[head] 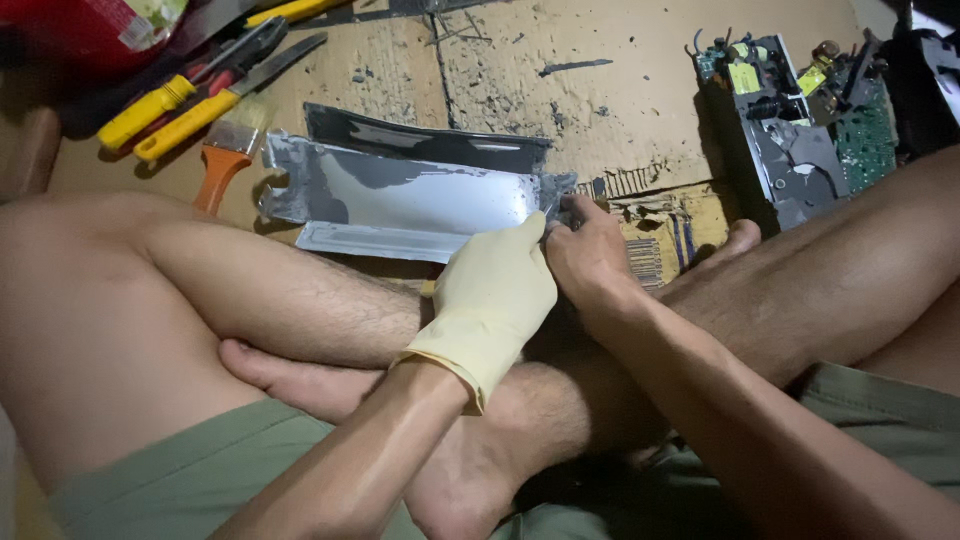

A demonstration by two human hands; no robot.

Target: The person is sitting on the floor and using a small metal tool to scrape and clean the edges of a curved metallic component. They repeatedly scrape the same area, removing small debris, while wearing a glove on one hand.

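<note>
Scuffed cardboard (600, 110) covers the floor, where a silver foil pouch (400, 200) is laid flat before crossed legs. Its right end is pinched by the gloved left hand (495, 290) and the bare right hand (590, 255), fingers closed. Yellow-handled pliers (190, 105), a paintbrush (225, 160) and a circuit board (790, 120) are seen nearby.

Both hands meet between the crossed legs, gloved left (495, 290) beside bare right (588, 255), fingers curled.

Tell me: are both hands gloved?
No: only the left hand wears a pale glove, while the right hand is bare, both at the end of the silver sheet.
</note>
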